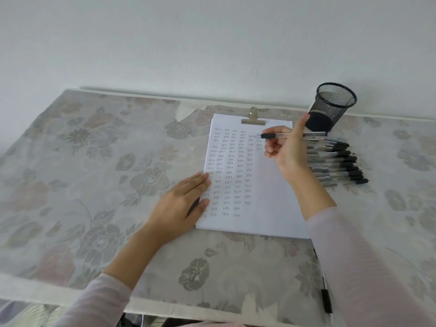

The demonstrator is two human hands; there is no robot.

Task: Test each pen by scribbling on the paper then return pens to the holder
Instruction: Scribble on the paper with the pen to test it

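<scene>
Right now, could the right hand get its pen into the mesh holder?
Probably yes: the right hand holds the pen just beside the mesh holder, whose open top looks unobstructed.

Looks like a home. A floral cloth (94,161) (faded, greyish) covers the counter (141,93), set against a plain white wall (212,43).

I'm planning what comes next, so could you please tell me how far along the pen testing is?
Done: the paper carries columns of scribbles. In hand: the right hand holds one pen above the sheet's upper right; the left hand rests flat on its left edge. Left: the mesh holder looks empty and a row of pens lies beside the paper, so returning them remains.
</scene>
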